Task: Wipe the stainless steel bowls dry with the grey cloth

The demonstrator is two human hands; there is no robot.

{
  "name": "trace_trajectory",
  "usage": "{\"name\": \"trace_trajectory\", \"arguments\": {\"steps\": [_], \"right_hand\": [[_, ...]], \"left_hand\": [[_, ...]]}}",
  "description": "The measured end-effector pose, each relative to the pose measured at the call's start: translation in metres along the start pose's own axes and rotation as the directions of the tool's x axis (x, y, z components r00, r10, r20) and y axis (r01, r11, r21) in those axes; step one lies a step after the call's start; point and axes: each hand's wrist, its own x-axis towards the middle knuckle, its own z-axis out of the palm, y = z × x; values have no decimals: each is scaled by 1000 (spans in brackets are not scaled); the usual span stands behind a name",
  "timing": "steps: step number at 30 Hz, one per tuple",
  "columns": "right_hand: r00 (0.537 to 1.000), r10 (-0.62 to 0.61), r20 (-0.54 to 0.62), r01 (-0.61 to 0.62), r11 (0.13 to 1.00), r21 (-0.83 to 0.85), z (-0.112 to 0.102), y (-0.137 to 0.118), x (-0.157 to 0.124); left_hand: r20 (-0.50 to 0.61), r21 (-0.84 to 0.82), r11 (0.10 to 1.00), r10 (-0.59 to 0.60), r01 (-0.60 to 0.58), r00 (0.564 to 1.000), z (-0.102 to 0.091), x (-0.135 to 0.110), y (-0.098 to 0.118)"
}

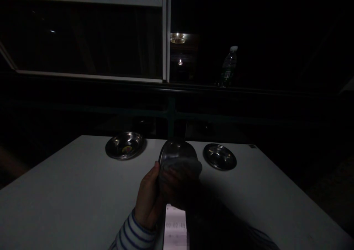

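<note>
Over the middle of the white table, a shiny metal bowl (177, 148) is held up and tilted. My left hand (148, 194), in a blue-striped sleeve, grips its left rim, thumb along the edge. A greyish cloth (184, 166) lies against the bowl's surface under my right hand (179, 187), whose fingers are pressed over it. Deep shadow hides most of the right hand and forearm. To the left sits a stack of metal bowls (124, 146), the top one with a yellow and red sticker. A similar metal bowl (219, 157) rests to the right.
A lit phone (175, 228) showing a timer lies on the white table (83, 198) near its front edge. Beyond the table are a white-framed window (166, 40) and a clear plastic bottle (229, 65) with a white cap. The surroundings are very dark.
</note>
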Motion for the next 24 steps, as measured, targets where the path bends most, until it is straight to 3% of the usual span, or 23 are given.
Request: {"name": "trace_trajectory", "arguments": {"steps": [2,6,8,11,15,20,22,24], "right_hand": [[1000,-4,15,4,1000,19,-6,3,15],[967,256,2,-255,964,75,-8,-2,26],[971,237,-9,-236,969,67,-5,-3,25],[987,162,13,-163,983,90,-2,5,25],[936,352,11,-349,923,161,-5,13,36],[978,196,70,-206,958,200,-7,1,41],[964,250,90,-265,918,294,-5,8,41],[892,421,161,-447,778,442,-1,25,40]], "left_hand": [[18,-93,994,-50,52,999,1,-1,-2],[19,-189,977,-93,95,995,-1,-1,-5],[28,-206,974,-94,98,995,-2,-2,-6],[40,-178,981,-71,77,997,-3,-3,-7],[-15,-57,998,-23,22,1000,-3,-3,-5],[-60,26,999,46,-45,997,-8,-2,-4],[-64,57,997,58,-55,996,-12,-2,-4],[-87,67,996,69,-63,994,-16,-3,-3]]}}
